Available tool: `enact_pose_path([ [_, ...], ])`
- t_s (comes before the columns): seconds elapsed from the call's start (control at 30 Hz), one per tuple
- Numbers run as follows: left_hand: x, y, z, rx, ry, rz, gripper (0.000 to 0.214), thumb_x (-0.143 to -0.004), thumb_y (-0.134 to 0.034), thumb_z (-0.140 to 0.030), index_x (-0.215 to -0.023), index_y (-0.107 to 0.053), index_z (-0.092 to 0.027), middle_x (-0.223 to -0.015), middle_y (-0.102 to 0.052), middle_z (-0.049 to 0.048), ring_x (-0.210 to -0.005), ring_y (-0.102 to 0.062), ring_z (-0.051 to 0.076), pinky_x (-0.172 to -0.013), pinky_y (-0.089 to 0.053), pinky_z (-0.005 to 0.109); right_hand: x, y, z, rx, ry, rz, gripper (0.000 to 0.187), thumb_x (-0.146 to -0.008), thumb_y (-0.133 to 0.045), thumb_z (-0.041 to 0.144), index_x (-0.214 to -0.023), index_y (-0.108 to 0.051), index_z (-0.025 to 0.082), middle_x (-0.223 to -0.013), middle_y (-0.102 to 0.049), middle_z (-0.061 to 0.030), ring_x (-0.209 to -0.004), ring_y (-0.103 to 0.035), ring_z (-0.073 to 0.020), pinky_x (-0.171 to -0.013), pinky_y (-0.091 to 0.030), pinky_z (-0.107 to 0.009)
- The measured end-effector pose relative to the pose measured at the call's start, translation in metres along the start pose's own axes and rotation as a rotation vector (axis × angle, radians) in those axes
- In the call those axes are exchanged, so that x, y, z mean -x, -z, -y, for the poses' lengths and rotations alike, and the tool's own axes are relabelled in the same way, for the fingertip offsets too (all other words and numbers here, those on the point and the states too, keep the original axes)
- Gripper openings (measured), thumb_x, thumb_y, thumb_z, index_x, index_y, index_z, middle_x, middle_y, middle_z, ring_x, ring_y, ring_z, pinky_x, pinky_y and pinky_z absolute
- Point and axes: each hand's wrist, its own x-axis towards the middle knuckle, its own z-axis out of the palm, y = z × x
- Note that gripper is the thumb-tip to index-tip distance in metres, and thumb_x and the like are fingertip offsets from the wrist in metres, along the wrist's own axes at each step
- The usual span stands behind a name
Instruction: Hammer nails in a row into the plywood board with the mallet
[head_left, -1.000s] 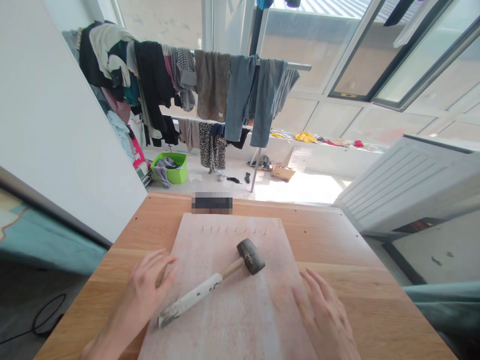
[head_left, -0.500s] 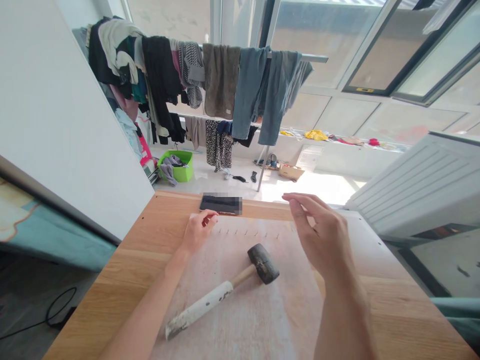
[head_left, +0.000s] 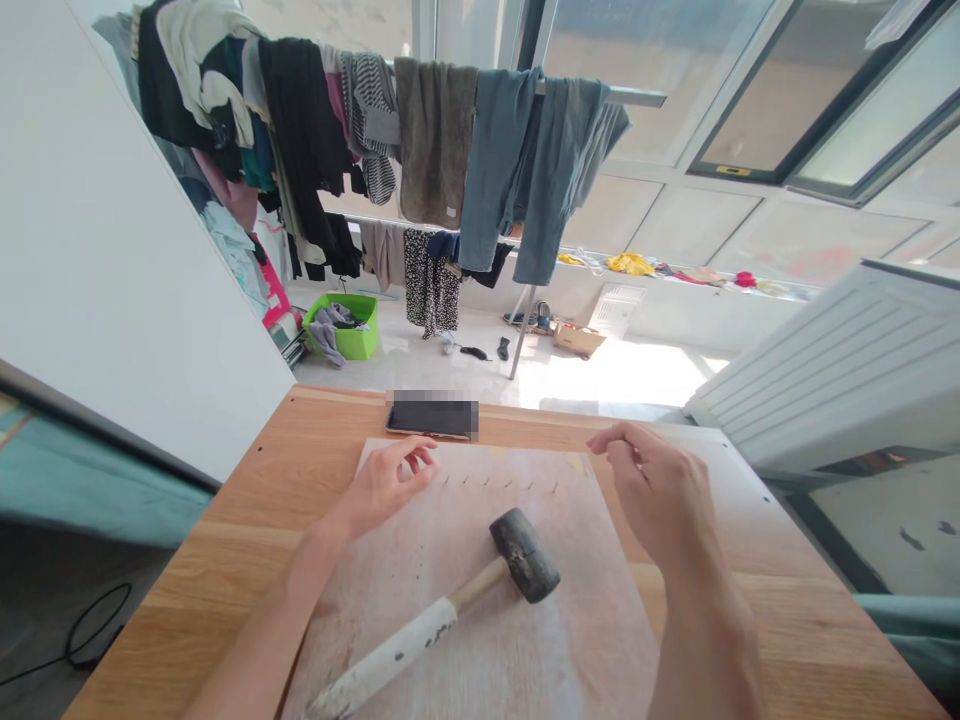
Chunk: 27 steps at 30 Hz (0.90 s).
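A pale wooden board [head_left: 480,620] lies on the wooden table [head_left: 247,520]. A row of several small nails [head_left: 499,482] stands along the board's far edge. My left hand [head_left: 386,483] rests at the left end of that row, fingers curled in a pinch; what they hold, if anything, is too small to see. My right hand [head_left: 660,490] hovers above the board's far right corner, fingers loosely curled with nothing visible in them. A black rubber mallet [head_left: 457,600] with a white-painted handle lies diagonally on the board between my arms.
A dark phone [head_left: 431,416] lies at the table's far edge. Beyond it, a rack of clothes [head_left: 420,150], a green basket [head_left: 349,328] and windows. A white louvred panel [head_left: 840,370] leans at the right.
My left hand drew back slightly from the phone to the nail row. My right hand lowered and curled. Earlier both hands lay near the board's near edge.
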Motion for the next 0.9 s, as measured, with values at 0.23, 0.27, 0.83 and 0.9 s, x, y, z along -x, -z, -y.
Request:
enact_pose_path([
  [0.23,0.009,0.023,-0.011,-0.185,-0.071,0.121,0.035,-0.088,-0.06,-0.02,-0.121,-0.07,-0.023,-0.113,-0.074,0.0038,-0.103,-0.069,0.02,-0.098,-0.054,0.034,0.001,-0.017,-0.021,-0.016,-0.083,0.359,0.044,-0.096,-0.048,0.047,-0.131,-0.063,0.025,-0.107,-0.077,-0.0078,-0.093,-0.073,-0.0263,-0.083,-0.053,-0.04],
  [0.27,0.009,0.024,-0.012,-0.199,-0.077,0.119,0.035,-0.088,-0.057,-0.017,-0.12,-0.07,-0.023,-0.111,-0.074,0.0039,-0.104,-0.069,0.021,-0.1,-0.053,0.034,0.001,-0.021,-0.022,-0.005,-0.085,0.409,0.048,-0.096,-0.049,0.048,-0.137,-0.06,0.025,-0.109,-0.076,-0.0083,-0.096,-0.072,-0.0271,-0.086,-0.053,-0.042],
  [0.83,0.007,0.014,-0.017,-0.196,-0.198,0.062,0.03,-0.095,-0.05,-0.012,-0.115,-0.071,-0.022,-0.111,-0.075,0.005,-0.103,-0.071,0.019,-0.096,-0.056,0.034,0.002,-0.054,-0.025,-0.043,-0.038,0.533,0.051,-0.1,-0.042,0.044,-0.145,-0.053,0.023,-0.108,-0.076,-0.0092,-0.099,-0.071,-0.0285,-0.091,-0.051,-0.042],
  [0.9,0.007,0.011,-0.015,-0.186,-0.195,0.069,0.029,-0.096,-0.05,-0.013,-0.114,-0.071,-0.021,-0.113,-0.075,0.0056,-0.105,-0.071,0.02,-0.098,-0.056,0.034,0.002,-0.055,-0.024,-0.031,-0.053,0.554,0.053,-0.1,-0.041,0.044,-0.147,-0.051,0.021,-0.11,-0.076,-0.0099,-0.099,-0.07,-0.0286,-0.091,-0.05,-0.042],
])
